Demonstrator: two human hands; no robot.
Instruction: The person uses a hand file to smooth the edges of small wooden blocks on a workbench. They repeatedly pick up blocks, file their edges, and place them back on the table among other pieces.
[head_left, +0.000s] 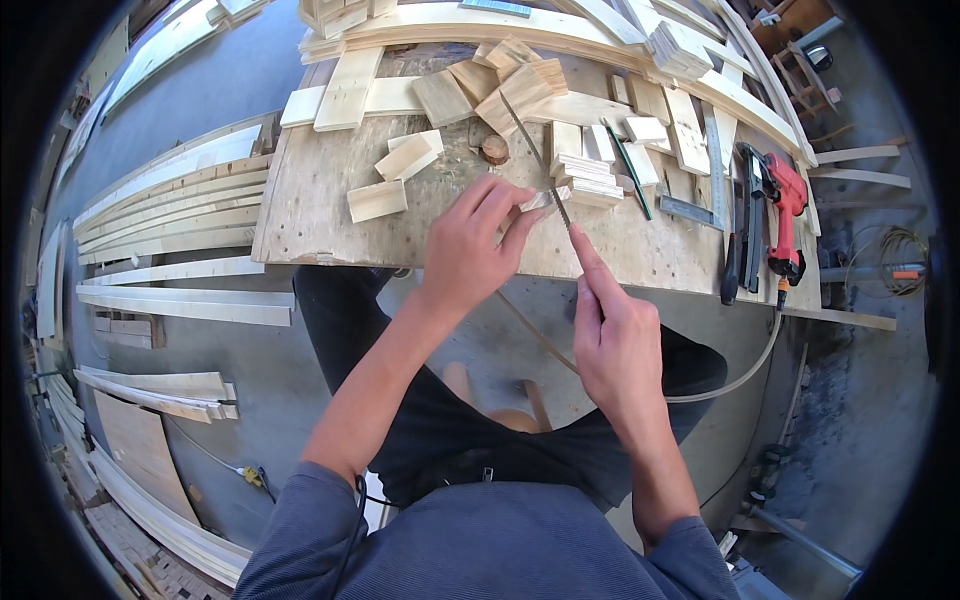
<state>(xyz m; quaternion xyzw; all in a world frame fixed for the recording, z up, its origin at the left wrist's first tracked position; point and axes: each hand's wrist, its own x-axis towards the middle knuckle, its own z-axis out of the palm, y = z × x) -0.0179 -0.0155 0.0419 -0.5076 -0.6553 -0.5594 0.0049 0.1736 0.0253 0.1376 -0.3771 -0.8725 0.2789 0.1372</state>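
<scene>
My left hand (472, 240) pinches a small pale wood piece (541, 201) between thumb and fingers, just over the near edge of the workbench (330, 220). In my right hand (617, 340) is a long, thin, dark metal file (532, 138), the index finger stretched along it. The file slants up and to the left, passing against or very near the wood piece's right end; the exact contact is too small to make out. Right beside it stands a stack of small pale wood blocks (590, 180). A round brown wood piece (495, 150) lies beyond my left fingers.
On the bench's right lie a green pencil (628, 168), a metal square (688, 211), a black-handled tool (730, 265) and a red nail gun (787, 200) with a hose (745, 378). Loose wood blocks (378, 200) and long boards (450, 20) lie left and behind. Lumber (180, 200) fills the left floor.
</scene>
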